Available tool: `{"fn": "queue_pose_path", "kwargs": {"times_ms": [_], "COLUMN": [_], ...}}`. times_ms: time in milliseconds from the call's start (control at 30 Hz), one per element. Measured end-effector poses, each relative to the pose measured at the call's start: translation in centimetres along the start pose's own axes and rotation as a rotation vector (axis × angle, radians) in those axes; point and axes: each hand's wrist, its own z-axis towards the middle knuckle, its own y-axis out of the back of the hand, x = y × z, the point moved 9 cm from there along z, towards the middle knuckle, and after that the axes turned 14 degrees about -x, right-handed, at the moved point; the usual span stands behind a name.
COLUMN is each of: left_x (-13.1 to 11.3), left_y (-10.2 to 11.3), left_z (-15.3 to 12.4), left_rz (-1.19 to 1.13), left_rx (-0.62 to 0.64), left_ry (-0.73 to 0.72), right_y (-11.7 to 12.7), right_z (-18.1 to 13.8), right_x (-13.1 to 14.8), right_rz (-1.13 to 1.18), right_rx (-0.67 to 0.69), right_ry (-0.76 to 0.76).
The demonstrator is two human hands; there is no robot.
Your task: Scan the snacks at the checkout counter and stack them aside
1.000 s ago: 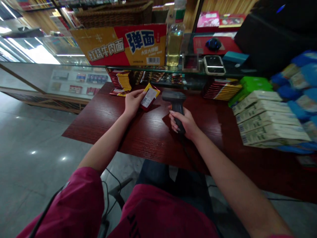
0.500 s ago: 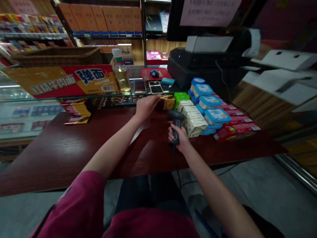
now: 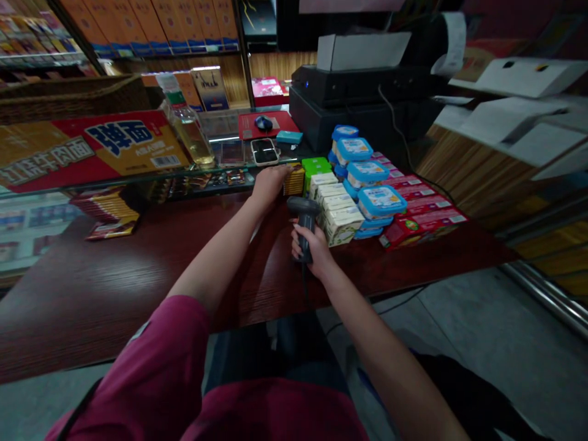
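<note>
My left hand (image 3: 269,184) reaches across the dark red wooden table (image 3: 138,263) to a stack of yellow-and-red packets (image 3: 295,179) under the glass counter. Its fingers curl on the stack's left end, on the packet it carried there. My right hand (image 3: 310,248) grips the handle of a black barcode scanner (image 3: 303,209), which stands upright just in front of the stack with its cable running down towards me.
Right of the scanner lie cream cartons (image 3: 337,211), blue-lidded tubs (image 3: 367,177), a green box (image 3: 316,165) and red boxes (image 3: 422,220). A second packet stack (image 3: 108,211) lies at the left. On the glass counter stand a noodle carton (image 3: 92,150), a bottle (image 3: 186,122), a phone (image 3: 264,151) and a black till (image 3: 362,92).
My left hand carried the yellow-and-red packet from in front of the scanner over to the stack on the right. My view swung right. The right hand kept hold of the scanner.
</note>
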Motion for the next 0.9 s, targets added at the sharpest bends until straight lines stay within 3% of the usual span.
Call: {"fn": "queue_pose_path", "kwargs": {"times_ms": [167, 267, 333, 400, 467, 600, 700, 800, 900], "left_x": [-0.7, -0.5, 1.1, 3.9, 8.5, 19.7, 26.7, 31.0, 32.2], "left_y": [0.1, 2.7, 5.4, 8.1, 11.8, 20.7, 25.5, 27.0, 26.2], "left_z": [-1.0, -4.5, -7.9, -11.5, -14.8, -21.1, -26.2, -30.1, -31.3], "left_rz": [-0.108, -0.165, -0.16, -0.12, -0.03, 0.174, 0.309, 0.345, 0.355], "left_rx": [-0.003, -0.066, -0.101, -0.085, -0.127, -0.27, -0.282, -0.215, -0.119], "left_ry": [-0.183, -0.31, -0.318, -0.292, -0.166, 0.236, 0.529, 0.713, 0.751], "right_y": [-0.2, -0.7, -1.4, -2.7, -4.4, -9.2, -13.3, -16.8, -18.7], "right_z": [-0.2, -0.5, -0.7, -0.7, -0.6, -0.1, 0.1, -0.2, -0.9], "right_x": [0.2, 0.3, 0.0, -0.7, -1.8, -4.9, -7.5, -10.1, -11.8], "right_rz": [-0.032, -0.056, -0.066, -0.087, -0.122, -0.182, -0.196, -0.219, -0.254], "right_rx": [0.014, 0.059, 0.111, 0.171, 0.232, 0.348, 0.412, 0.465, 0.52], "right_ry": [-0.007, -0.01, -0.034, -0.071, -0.11, -0.178, -0.214, -0.252, -0.279]}}
